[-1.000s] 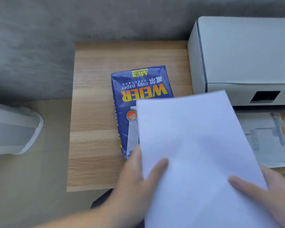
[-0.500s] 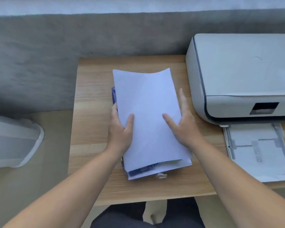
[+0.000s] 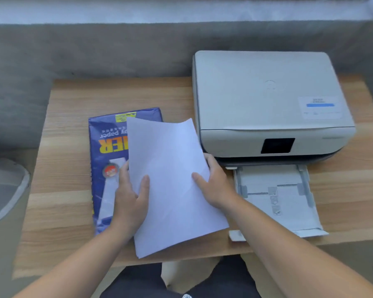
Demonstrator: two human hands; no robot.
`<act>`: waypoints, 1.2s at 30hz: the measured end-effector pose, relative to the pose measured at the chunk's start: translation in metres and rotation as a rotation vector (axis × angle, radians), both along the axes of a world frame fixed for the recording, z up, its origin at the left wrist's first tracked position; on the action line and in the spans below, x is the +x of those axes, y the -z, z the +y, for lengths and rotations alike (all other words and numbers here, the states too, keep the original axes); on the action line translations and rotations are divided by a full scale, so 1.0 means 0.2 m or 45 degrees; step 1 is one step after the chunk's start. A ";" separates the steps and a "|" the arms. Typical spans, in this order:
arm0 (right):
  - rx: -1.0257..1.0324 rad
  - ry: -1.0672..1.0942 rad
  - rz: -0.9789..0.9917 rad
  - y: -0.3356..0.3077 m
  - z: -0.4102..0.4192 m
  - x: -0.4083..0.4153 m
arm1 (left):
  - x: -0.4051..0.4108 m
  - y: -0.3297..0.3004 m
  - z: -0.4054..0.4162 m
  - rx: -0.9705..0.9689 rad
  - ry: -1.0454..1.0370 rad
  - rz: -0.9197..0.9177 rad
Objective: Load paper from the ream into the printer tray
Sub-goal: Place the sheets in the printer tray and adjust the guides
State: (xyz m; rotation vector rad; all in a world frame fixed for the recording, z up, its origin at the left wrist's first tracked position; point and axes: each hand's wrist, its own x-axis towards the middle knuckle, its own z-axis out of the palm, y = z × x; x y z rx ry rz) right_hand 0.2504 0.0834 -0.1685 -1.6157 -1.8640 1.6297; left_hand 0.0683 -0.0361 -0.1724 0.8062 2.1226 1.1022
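The stack of paper point(image 3: 172, 181) has swung off to the right since half a second ago; back then it lay square over the ream point(image 3: 110, 168), and now most of the blue wrapper shows on its left, with only the ream's right side still covered. Both hands have kept their hold: the left hand point(image 3: 130, 196) is closed on the left edge with its thumb on top, the right hand point(image 3: 215, 183) is closed on the right edge the same way, fingers underneath out of sight. The sheets sit tilted, far corner close by the printer point(image 3: 267, 100), near corner jutting past the front edge of the table point(image 3: 60, 147). The tray point(image 3: 276, 196) lies pulled out just right of the right hand, with its guides showing and nothing lying between hand and tray. Bare wood stretches left of the ream; a pale bin point(image 3: 4, 190) stands off the table's left side
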 end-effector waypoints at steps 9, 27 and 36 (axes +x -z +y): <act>-0.129 -0.289 0.104 -0.16 0.03 0.72 | 0.84 -0.15 -0.10 -0.119 -0.291 0.041; -0.301 0.121 -0.045 0.09 0.09 1.83 | 1.72 0.01 0.20 -0.425 0.137 -0.184; -0.281 0.048 -0.111 0.14 0.14 1.76 | 1.67 0.05 0.21 -0.573 0.062 -0.162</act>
